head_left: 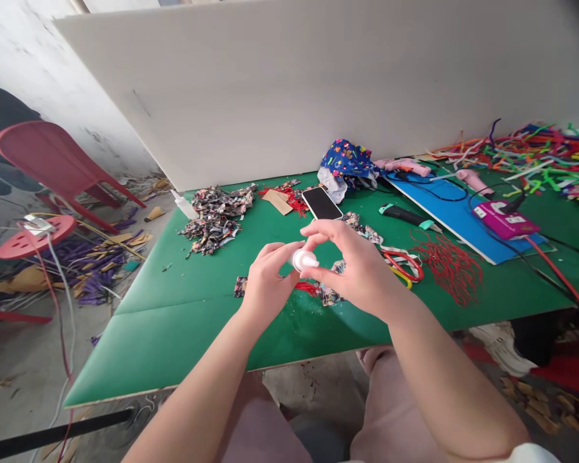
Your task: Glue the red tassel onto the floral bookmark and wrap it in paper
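Above the green table [174,328], my left hand [271,273] is closed around a small white squeeze bottle [298,260], its nozzle end pointing towards me and to the right. My right hand [350,263] pinches the bottle's white tip between thumb and fingers. Behind and below my hands lie red threads [306,288] and dark patterned fabric pieces [332,292]. A phone [322,203] lies just beyond my fingers. Red-handled scissors [405,265] rest right of my right wrist.
Farther left are a heap of fabric scraps [217,215] and another white bottle [186,206]. To the right lie a utility knife [408,217], red threads [451,267], a blue board [444,209], pink glue guns [473,182] and a corded purple power strip [505,220]. A white panel [280,90] stands behind.
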Action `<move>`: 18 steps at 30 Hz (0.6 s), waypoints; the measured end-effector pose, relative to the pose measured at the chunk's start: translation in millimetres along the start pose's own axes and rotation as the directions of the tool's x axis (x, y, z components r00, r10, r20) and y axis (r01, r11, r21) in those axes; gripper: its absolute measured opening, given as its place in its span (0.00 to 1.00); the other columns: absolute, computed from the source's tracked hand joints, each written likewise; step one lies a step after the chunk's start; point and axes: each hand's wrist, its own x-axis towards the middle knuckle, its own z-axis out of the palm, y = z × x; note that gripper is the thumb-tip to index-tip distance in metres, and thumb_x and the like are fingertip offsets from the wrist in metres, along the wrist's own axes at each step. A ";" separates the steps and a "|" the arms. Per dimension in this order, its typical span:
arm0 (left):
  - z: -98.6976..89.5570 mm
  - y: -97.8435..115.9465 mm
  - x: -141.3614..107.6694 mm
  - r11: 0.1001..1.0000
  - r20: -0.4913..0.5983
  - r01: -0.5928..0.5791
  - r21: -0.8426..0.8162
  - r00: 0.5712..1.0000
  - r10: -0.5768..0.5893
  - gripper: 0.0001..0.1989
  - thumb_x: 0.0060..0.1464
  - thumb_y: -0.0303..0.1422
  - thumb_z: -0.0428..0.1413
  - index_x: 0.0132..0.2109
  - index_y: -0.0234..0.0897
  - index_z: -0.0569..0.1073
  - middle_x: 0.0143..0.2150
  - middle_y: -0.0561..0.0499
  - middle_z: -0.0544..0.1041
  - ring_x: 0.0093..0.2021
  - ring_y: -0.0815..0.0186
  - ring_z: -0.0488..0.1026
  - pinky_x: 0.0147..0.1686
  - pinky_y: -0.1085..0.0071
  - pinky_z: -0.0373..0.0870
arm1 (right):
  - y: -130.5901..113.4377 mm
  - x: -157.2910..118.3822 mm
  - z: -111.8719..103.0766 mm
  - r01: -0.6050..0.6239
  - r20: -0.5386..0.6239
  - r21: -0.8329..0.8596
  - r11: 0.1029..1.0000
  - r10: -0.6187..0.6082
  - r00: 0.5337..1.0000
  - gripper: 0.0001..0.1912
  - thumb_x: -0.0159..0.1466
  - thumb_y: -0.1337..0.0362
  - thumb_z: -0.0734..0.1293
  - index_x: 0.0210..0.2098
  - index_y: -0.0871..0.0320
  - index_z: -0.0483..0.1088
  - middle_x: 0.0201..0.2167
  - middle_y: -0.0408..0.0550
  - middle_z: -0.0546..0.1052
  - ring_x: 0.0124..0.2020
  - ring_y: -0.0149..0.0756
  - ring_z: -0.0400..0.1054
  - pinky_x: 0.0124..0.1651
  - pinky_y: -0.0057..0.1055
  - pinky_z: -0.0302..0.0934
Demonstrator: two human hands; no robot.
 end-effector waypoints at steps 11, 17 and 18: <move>-0.4 -0.2 0.9 0.999 -0.059 -0.047 -0.020 0.997 0.046 0.18 0.46 0.22 0.56 0.46 0.40 0.73 0.43 0.51 0.75 0.44 0.65 0.70 0.43 0.70 0.68 | -3.1 -3.0 -1.1 0.054 0.041 0.113 0.992 -0.059 0.997 0.25 0.59 0.73 0.63 0.53 0.48 0.55 0.51 0.43 0.69 0.51 0.33 0.66 0.57 0.37 0.59; -1.2 1.0 1.5 0.997 -0.072 -0.074 -0.031 0.995 0.072 0.18 0.47 0.22 0.56 0.45 0.43 0.74 0.43 0.53 0.76 0.42 0.66 0.71 0.42 0.70 0.69 | -6.8 -1.8 -3.7 0.050 0.088 0.105 0.993 -0.059 0.994 0.27 0.60 0.73 0.63 0.56 0.48 0.54 0.53 0.43 0.68 0.54 0.35 0.63 0.58 0.39 0.58; -1.0 1.3 1.3 0.997 -0.081 -0.070 -0.035 0.994 0.067 0.19 0.47 0.23 0.56 0.46 0.43 0.73 0.43 0.53 0.76 0.42 0.66 0.71 0.42 0.70 0.69 | -6.8 -1.5 -3.2 0.054 0.074 0.071 0.996 -0.059 0.996 0.28 0.59 0.70 0.65 0.56 0.49 0.54 0.51 0.44 0.68 0.53 0.36 0.63 0.57 0.39 0.59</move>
